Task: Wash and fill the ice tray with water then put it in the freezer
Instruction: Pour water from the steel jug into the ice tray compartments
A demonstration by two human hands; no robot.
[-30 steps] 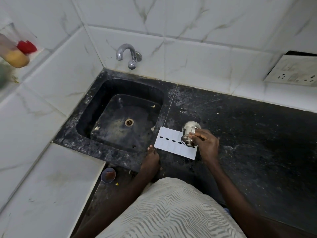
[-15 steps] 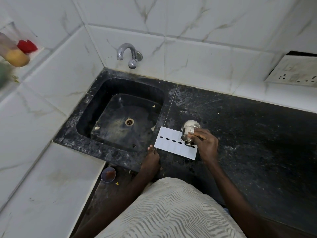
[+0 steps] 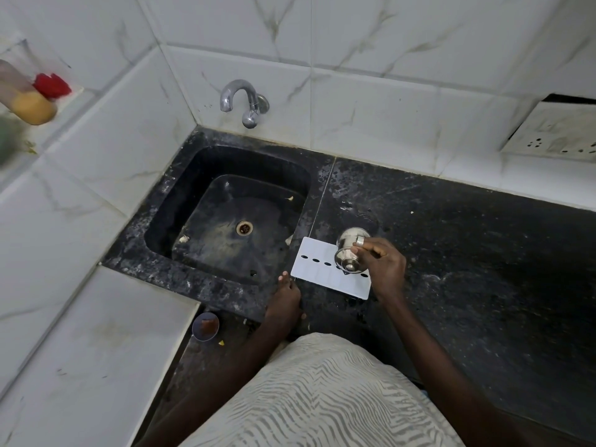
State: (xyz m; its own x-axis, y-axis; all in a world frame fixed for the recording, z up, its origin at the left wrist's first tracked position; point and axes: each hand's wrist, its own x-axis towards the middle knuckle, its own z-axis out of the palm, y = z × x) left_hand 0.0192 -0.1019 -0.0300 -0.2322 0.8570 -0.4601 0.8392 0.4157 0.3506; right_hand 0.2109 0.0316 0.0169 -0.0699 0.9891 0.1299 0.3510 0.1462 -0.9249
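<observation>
I see right hand (image 3: 383,267) gripping tilted steel cup (image 3: 350,253) over ice tray (image 3: 325,269), tray's long axis running left-right, left hand (image 3: 285,296) flat at its left corner

left arm: bare forearm reaching forward from lower centre, wrist straight
left hand (image 3: 285,300): low at near edge of the surface, fingers extended forward, fingertips down, holding nothing
right arm: bare forearm angled in from lower right, wrist bent slightly inward
right hand (image 3: 383,267): raised above the surface, fingers curled, grip closed round a small steel vessel (image 3: 350,253) tipped on its side
</observation>
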